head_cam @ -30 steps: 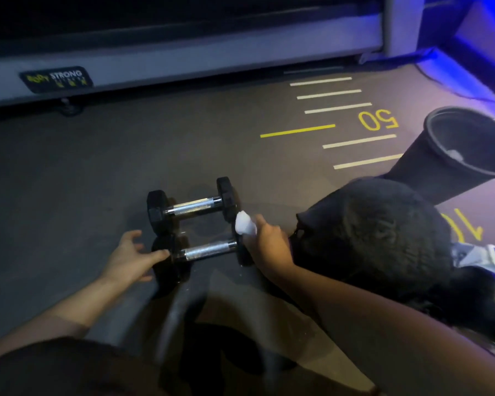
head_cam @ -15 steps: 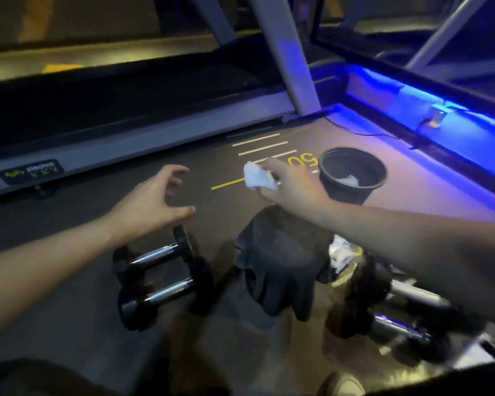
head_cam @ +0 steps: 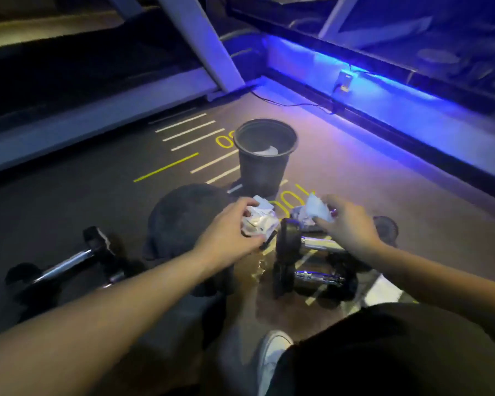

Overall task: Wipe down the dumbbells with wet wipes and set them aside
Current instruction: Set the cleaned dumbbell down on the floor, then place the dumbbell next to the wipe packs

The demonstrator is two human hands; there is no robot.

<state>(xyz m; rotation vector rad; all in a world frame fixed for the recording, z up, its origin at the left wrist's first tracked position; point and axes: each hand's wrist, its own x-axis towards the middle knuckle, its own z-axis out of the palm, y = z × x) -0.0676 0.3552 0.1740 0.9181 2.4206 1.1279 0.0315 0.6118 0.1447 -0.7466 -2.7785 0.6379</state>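
Note:
Two black dumbbells with chrome handles (head_cam: 69, 264) lie side by side on the floor at the left. Another pair (head_cam: 315, 261) lies at the right, beneath my right forearm. My left hand (head_cam: 229, 227) grips a crumpled white wipes pack (head_cam: 260, 221) between the dark cloth and the right pair. My right hand (head_cam: 347, 224) pinches a white wet wipe (head_cam: 316, 210) just above the right pair's near head. More crumpled white material lies under that wipe.
A black bin (head_cam: 265, 167) stands just beyond my hands with a white wipe inside. A dark cloth (head_cam: 180, 218) lies heaped between the two dumbbell pairs. A treadmill frame (head_cam: 97, 115) runs along the back left and a blue-lit ledge (head_cam: 397, 110) along the right. My white shoe (head_cam: 272, 355) is near the bottom.
My view has swung right, away from the left dumbbells. My left hand has left that pair and taken hold of the wipes pack. My right hand has dropped from beside the bin to the right pair.

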